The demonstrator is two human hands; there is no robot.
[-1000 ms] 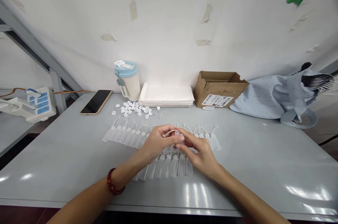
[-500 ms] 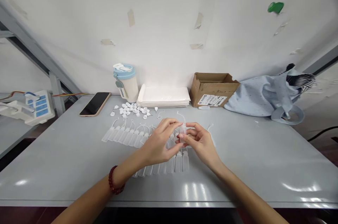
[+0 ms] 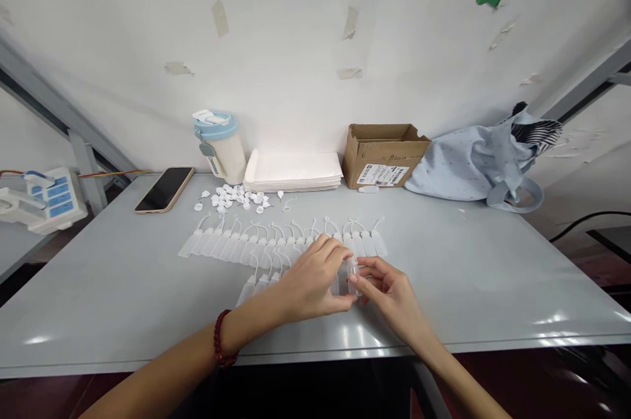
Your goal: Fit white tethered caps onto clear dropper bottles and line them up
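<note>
Centrally, two bare hands met above a grey table point(image 3: 473, 261), with a small clear bottle point(image 3: 353, 275) upright or nearly so between them, near the front row. The right hand point(image 3: 397, 297) pinched it between thumb and fingers. The left hand point(image 3: 313, 284) curved around its other side, fingertips at the top and thumb near the base; whether it gripped or only steadied the bottle could not be told.

Much of the work appeared laid out. A long back row of similar bottles point(image 3: 229, 246) lay side by side, each seemingly with a thin pale strap curling away from its neck. Nearer the person, a second row point(image 3: 246, 291) lay partly hidden by the left hand and forearm, so its full length could not be judged. Nor could it be seen whether every bottle was closed.

Some pieces looked unused: a loose heap of small white caps point(image 3: 231, 197) sat beside a blue-lidded tumbler point(image 3: 229, 152), with a single strap point(image 3: 288, 204) just to its right. One separate bottle point(image 3: 369, 189) lay in front of a cardboard box point(image 3: 387, 149). White padded envelopes point(image 3: 293, 170) were stacked between tumbler and box, beyond the bottles and out of the hands' reach.
</note>
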